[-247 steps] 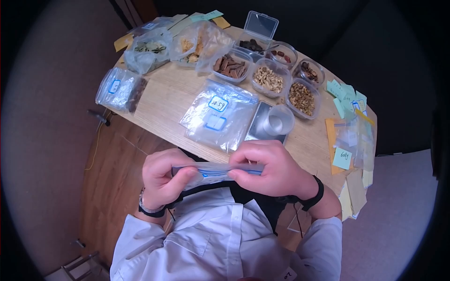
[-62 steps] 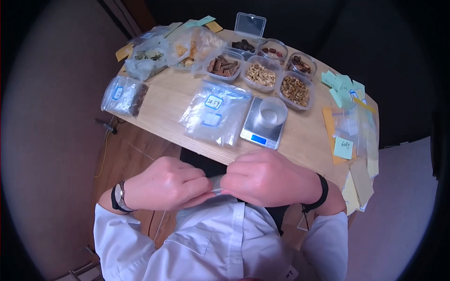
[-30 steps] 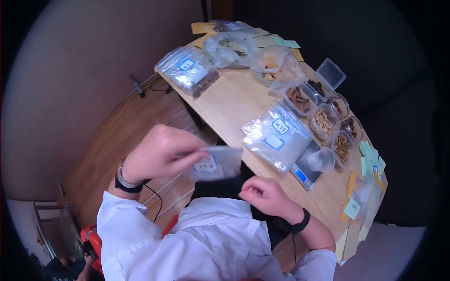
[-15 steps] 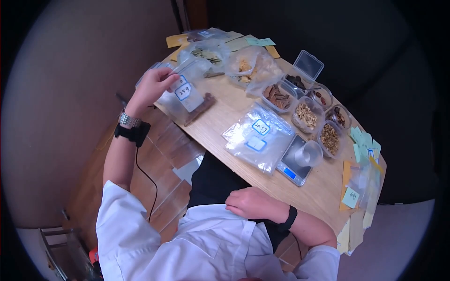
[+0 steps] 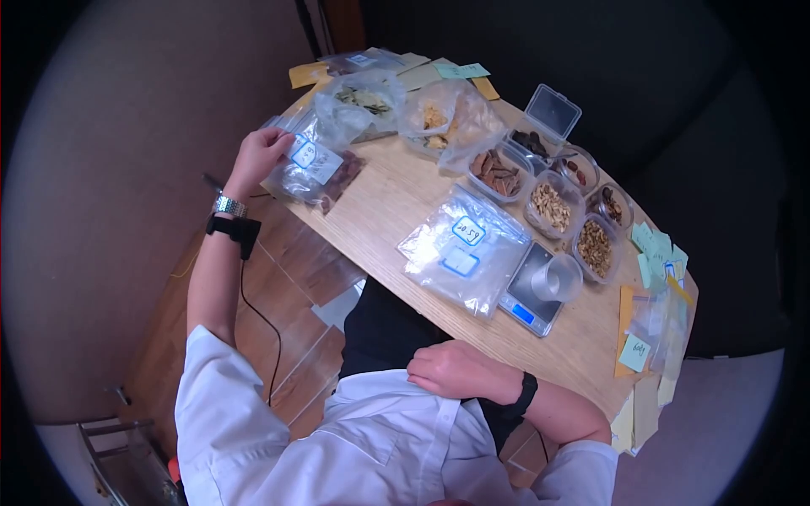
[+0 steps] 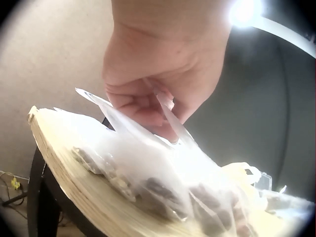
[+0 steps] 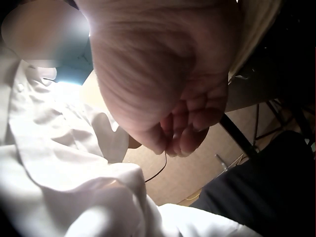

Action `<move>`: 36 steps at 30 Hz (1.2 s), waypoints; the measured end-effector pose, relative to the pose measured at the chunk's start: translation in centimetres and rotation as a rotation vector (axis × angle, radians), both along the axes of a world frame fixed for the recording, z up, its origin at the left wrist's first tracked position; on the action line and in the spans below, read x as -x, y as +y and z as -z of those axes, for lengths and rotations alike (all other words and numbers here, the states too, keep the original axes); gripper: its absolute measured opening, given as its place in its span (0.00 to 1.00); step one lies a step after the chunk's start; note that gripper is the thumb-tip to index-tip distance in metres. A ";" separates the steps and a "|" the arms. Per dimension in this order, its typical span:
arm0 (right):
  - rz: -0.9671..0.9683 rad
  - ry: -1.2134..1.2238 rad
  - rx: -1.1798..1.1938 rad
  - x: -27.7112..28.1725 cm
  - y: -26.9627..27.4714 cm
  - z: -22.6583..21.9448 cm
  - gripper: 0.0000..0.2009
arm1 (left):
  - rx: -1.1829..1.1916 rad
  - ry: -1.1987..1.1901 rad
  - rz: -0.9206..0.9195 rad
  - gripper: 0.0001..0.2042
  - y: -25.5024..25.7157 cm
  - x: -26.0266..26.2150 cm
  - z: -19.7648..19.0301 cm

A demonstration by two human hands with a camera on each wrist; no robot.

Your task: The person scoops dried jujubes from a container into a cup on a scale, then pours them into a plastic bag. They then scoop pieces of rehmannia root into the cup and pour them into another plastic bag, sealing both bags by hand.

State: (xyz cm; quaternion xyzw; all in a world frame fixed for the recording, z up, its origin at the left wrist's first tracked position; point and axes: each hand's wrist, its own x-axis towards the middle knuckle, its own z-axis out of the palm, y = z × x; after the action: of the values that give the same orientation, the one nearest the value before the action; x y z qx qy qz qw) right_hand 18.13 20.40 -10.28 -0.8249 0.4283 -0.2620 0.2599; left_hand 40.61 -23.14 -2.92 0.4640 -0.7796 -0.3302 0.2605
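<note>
At the left end of the table, my left hand (image 5: 260, 158) pinches the top edge of a clear zip bag (image 5: 327, 167) that bears blue-framed labels. The bag lies over other clear bags with dark reddish-brown pieces in them. From the left wrist view, the thumb and fingers of the left hand (image 6: 163, 74) close on the plastic film (image 6: 178, 127), and dark pieces (image 6: 160, 192) show below through the bags. My right hand (image 5: 451, 368) rests near the lap, in front of the shirt. In the right wrist view, the right hand (image 7: 148, 84) hangs loosely curled, holding nothing.
A digital scale (image 5: 516, 310) carries a clear cup (image 5: 558, 278). Left of it lies a flat labelled zip bag (image 5: 464, 257). Plastic tubs of dried pieces (image 5: 553, 208) and open bags (image 5: 364, 99) stand behind. Paper notes (image 5: 634, 352) and envelopes line the right edge.
Both hands earlier worked along a small zip bag near the lap. The left hand then carried it to the bags at the table's left end. The right hand let go and dropped to the lap.
</note>
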 end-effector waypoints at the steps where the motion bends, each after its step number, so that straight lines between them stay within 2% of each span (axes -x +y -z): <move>1: -0.001 -0.003 0.001 0.0 0.0 0.0 0.08 | 0.018 -0.027 -0.012 0.14 -0.1 0.0 0.0; 4: 0.001 -0.015 0.011 0.0 0.0 0.2 0.09 | 0.183 -0.204 -0.025 0.15 -0.4 0.0 0.1; 7: 0.003 -0.028 0.008 0.0 0.1 0.2 0.09 | 0.514 -0.404 -0.113 0.19 1.2 0.5 0.2; 10: 0.000 -0.030 -0.026 0.1 0.1 -0.1 0.10 | 0.895 -0.314 -0.025 0.23 3.2 1.9 1.8; 13: -0.006 -0.026 -0.024 0.1 0.1 0.1 0.10 | 0.840 -0.483 0.117 0.23 6.5 3.5 2.3; 14: -0.011 -0.020 -0.022 0.2 0.1 0.1 0.10 | 0.743 -0.514 0.136 0.23 6.8 3.7 2.8; 17: -0.022 -0.017 -0.014 0.3 0.1 0.0 0.10 | 0.634 -0.508 0.150 0.23 6.8 3.7 3.6; 20: -0.024 -0.040 0.002 0.3 0.1 0.3 0.09 | 0.890 -0.453 0.097 0.20 7.8 4.4 4.1; 24: -0.016 -0.074 -0.004 0.3 0.3 0.9 0.09 | 0.689 -0.072 0.354 0.14 14.4 7.4 3.1; 26: -0.010 -0.060 -0.025 0.5 0.4 0.5 0.09 | 0.571 0.023 0.400 0.12 16.5 8.7 4.6; 28: -0.008 -0.056 -0.034 0.3 0.4 0.4 0.10 | 0.486 0.150 0.414 0.09 17.4 10.0 6.2; 32: 0.007 -0.144 -0.039 0.3 0.5 0.2 0.08 | 0.261 0.305 0.359 0.08 17.2 10.4 6.9; 36: 0.124 -0.176 -0.030 0.8 1.5 -2.0 0.05 | 0.194 0.255 0.377 0.08 17.3 10.1 6.6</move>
State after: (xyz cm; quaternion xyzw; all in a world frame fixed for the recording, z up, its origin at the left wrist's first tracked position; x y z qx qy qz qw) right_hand 17.30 21.94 -8.29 -0.7666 0.4581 -0.3424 0.2920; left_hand 30.51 -5.85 -9.50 0.2375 -0.8414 -0.3524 0.3338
